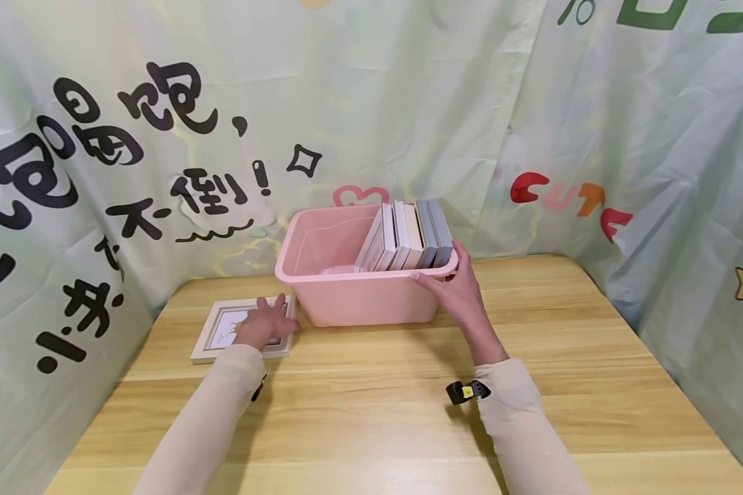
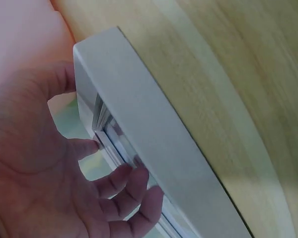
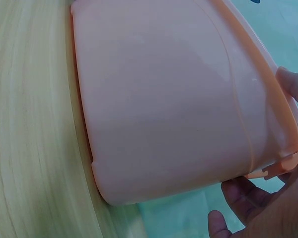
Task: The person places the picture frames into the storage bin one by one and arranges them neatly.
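Observation:
A light picture frame (image 1: 206,349) with a drawing lies flat on the table, left of a pink plastic bin (image 1: 365,302). My left hand (image 1: 266,324) is over the frame's right part. In the left wrist view, its thumb touches the frame's end (image 2: 134,114) while the loosely bent fingers lie at the inner border. My right hand (image 1: 460,289) grips the bin's right front corner, thumb on the rim and fingers under it, as the right wrist view shows. Several upright frame-like slabs (image 1: 413,237), white, cream and grey-blue, stand leaning in the bin's right half.
The wooden table (image 1: 359,412) extends in front of the bin and to its right. Behind it hangs a pale printed cloth (image 1: 408,103), close to the bin's back. Black straps with small devices (image 1: 468,392) sit at the wrists.

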`<state>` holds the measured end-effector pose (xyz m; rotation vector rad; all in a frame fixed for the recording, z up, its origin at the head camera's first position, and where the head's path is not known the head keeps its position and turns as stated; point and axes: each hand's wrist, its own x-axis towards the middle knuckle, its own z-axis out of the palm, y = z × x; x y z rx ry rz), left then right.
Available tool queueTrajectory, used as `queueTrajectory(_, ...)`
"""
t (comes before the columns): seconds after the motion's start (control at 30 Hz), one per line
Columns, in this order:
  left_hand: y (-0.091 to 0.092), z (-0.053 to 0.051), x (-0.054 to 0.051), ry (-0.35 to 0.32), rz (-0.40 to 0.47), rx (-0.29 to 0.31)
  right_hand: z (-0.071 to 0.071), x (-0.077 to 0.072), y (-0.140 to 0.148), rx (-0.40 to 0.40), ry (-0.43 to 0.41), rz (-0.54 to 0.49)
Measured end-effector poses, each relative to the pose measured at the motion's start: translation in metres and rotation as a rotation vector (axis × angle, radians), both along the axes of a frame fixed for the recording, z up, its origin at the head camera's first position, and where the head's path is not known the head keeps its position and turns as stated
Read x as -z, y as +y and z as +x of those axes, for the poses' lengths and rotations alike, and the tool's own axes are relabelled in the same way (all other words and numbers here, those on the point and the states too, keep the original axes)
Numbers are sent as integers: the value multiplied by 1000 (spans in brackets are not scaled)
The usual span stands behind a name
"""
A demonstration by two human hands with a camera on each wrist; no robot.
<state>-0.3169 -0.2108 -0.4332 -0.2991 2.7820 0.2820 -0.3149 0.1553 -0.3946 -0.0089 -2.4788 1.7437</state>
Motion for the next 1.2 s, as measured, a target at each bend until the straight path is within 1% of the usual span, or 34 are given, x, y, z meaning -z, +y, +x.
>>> queueTrajectory(0.1, 0, 0, 2, -4, 15, 9, 0, 0, -1, -3, 2, 0)
queueTrajectory(0.3, 3, -3, 4, 50, 13, 86, 0, 1, -1, -1, 15, -4)
queueTrajectory(0.37, 5, -4, 5, 71, 11, 100, 1, 1, -1, -2, 13, -4)
queueTrajectory(0.47, 7, -5, 5, 102, 15, 94, 1, 1, -1, 2, 9, -6)
queueTrajectory(0.6, 8, -6, 5, 122, 14, 80, 0, 1, -1, 4, 10, 0)
queueTrajectory(0.83, 6, -6, 8, 160, 1, 101, -1, 2, -2, 4, 10, 6)
queueTrajectory(1.0, 8, -4, 8, 178, -10, 110, -1, 1, -2, 8, 7, 13)
queueTrajectory(1.2, 13, -2, 7, 204, -42, 92, 0, 1, -2, 3, 7, 5)
